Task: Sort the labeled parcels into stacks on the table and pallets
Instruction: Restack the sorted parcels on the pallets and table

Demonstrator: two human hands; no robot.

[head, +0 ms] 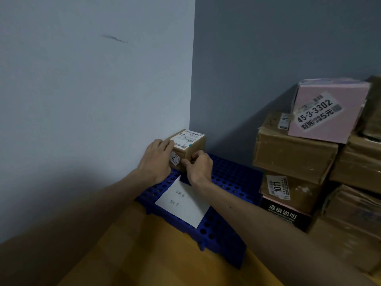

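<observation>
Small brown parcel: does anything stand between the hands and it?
Nothing visible: the left hand rests on the small brown parcel, the right hand grips its front; it sits on the blue pallet.

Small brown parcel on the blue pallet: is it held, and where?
Yes. The left hand rests on the top left edge of the small brown parcel; the right hand pinches its front face.

— Where is the small brown parcel (192, 148) seen?
— Upright at the back corner of the blue pallet (233, 178); a white label is borne on top, a small sticker on its front.
— And the pink parcel (329, 112)?
— It is stacked, tilted, atop brown cartons (292, 155) beside the pallet.
</observation>
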